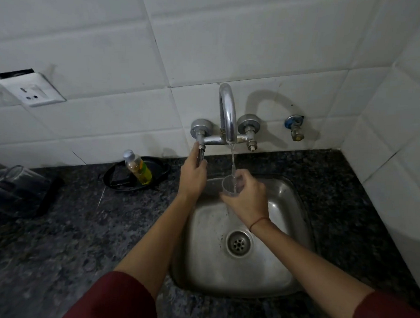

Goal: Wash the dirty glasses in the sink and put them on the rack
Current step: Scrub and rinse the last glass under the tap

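Observation:
My right hand [247, 197] grips a small clear glass [229, 185] over the steel sink [208, 263], tilted with its mouth up under the tap spout [227, 113]. A thin stream of water [233, 160] runs from the spout into the glass. My left hand [193, 175] holds the left tap handle [201, 151], fingers curled round it. On the counter at the far left lie two clear glasses [13, 187] on a dark rack [49, 196], partly cut off by the frame edge.
A bottle of yellow dish liquid [138, 167] lies in a black oval tray [154, 171] left of the sink. A dark granite counter [78, 237] surrounds the basin. A wall socket [31, 90] and a spare valve [295, 128] sit on the white tiles.

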